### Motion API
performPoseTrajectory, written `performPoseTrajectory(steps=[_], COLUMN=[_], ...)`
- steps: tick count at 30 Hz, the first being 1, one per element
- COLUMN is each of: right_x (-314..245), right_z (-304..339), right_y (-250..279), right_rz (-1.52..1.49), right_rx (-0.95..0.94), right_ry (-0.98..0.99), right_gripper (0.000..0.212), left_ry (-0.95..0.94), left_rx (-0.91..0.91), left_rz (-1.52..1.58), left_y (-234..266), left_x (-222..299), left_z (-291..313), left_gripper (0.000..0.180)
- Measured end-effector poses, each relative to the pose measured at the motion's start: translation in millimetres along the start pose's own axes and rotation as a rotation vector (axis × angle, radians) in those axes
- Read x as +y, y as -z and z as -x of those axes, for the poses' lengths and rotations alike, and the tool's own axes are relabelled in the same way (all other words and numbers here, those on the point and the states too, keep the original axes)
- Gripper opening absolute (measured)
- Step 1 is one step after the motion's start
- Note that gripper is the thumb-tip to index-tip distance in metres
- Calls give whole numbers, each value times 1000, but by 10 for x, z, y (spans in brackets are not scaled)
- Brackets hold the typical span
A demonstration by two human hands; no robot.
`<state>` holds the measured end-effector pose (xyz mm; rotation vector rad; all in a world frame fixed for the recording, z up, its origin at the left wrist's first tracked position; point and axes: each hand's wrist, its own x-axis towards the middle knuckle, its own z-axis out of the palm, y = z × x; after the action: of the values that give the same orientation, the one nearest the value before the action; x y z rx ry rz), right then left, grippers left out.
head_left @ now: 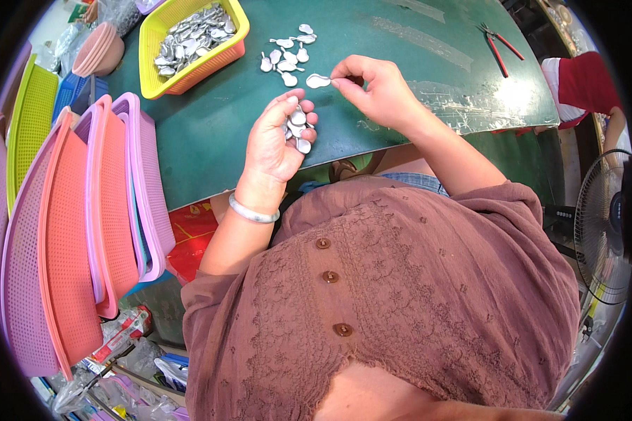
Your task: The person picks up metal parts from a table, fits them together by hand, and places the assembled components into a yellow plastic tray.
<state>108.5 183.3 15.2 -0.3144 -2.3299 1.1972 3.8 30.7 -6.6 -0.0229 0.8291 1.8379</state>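
Observation:
Cupped palm up over the table's near edge, my left hand (pixel 277 137) holds several small silvery metal pieces (pixel 298 121), its fingers curled round them. My right hand (pixel 376 88) pinches the narrow end of one more spoon-shaped metal piece (pixel 318 81) between thumb and fingertips, just above the green tabletop (pixel 372 35). A loose group of the same pieces (pixel 286 56) lies on the table beyond my hands. To the left of that group, a yellow basket (pixel 240 24) with an orange outer side holds a heap of these pieces.
Red-handled pliers (pixel 498 50) lie at the table's far right. Stacked pink, purple and orange plastic baskets (pixel 112 203) stand along my left, with pink bowls (pixel 100 49) behind. A black fan (pixel 604 224) is at the right edge, near another person's red sleeve (pixel 588 81).

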Motion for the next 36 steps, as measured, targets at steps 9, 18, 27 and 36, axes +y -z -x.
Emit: performPoseTrajectory(steps=[9,18,27,36], right_x=[-68,128,333,57], right_z=[33,-240,-561,-315], right_y=[-81,-86,-394,-165], right_rz=[100,417,547,-103], right_rx=[42,-74,-108,-97], right_ry=[475,283,163,-89], right_gripper=[16,17,16,14], left_ry=[-48,-24,-40,-54], left_rx=[-54,-44,-3,0], left_rz=[-9,183,216,151], left_y=[-87,108,125,104], left_x=[-23,43,76,65], left_z=[31,29,49,56], left_gripper=[21,16,13,19])
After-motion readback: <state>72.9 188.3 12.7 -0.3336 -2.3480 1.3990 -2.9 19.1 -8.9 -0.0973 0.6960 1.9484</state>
